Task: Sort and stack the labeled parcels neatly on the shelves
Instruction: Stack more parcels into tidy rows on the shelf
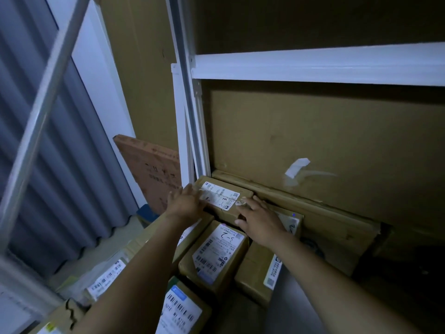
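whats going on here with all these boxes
A person is arranging labeled parcels low on a white shelf frame. Both hands lie with fingers straight on the corner parcel, which sits against the back: the left hand on its left edge, the right hand at its right edge. Another labeled parcel sits just in front.

place: parcel storeroom / courier depot
shelving: white metal shelf rack (pixel 313 68), cardboard backing sheets (pixel 325 131)
stock: brown cartons with barcode shipping labels (pixel 216 249), handwritten numbers
wall: corrugated metal panel (pixel 60 165), dim light
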